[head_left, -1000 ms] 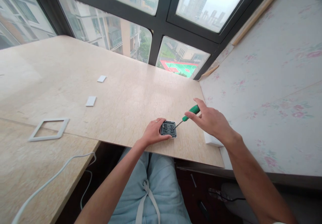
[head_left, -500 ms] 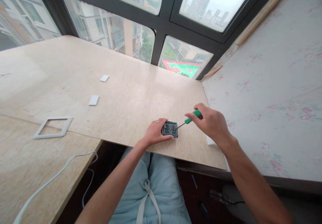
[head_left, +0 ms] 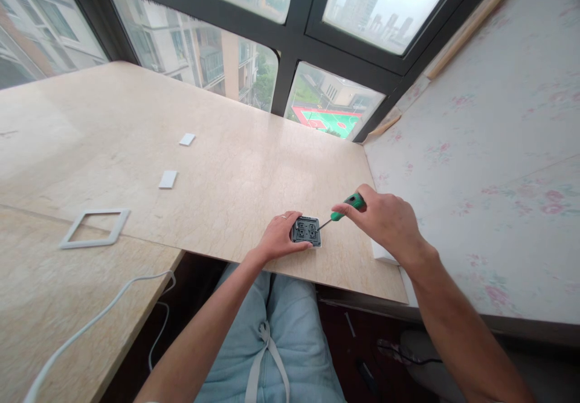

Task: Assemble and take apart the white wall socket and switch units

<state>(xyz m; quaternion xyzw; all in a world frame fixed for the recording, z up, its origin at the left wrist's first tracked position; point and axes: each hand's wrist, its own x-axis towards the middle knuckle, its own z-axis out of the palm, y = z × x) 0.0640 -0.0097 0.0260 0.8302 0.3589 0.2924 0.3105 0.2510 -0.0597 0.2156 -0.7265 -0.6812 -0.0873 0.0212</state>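
A wall switch (head_left: 307, 232) with a dark, uncovered face and a white rim lies on the stone-patterned counter. My left hand (head_left: 281, 237) grips it from the left, thumb along the near edge and fingers at the far edge. In my right hand (head_left: 378, 212) is a screwdriver (head_left: 348, 206) with a green handle, tilted down to the left. Its tip meets the right part of the switch's face; the exact contact spot is too small to make out.
Two small white square covers (head_left: 168, 179) and a white square frame (head_left: 95, 228) lie to the left. A white cable (head_left: 104, 312) crosses the lower left counter. A white object (head_left: 384, 253) sits partly behind my right wrist, against the wallpapered wall. Windows (head_left: 254, 77) border the far edge.
The screwdriver's handle has turned slightly in my right hand, and the wrist has shifted a little to the right. My left hand and the switch hold their place.
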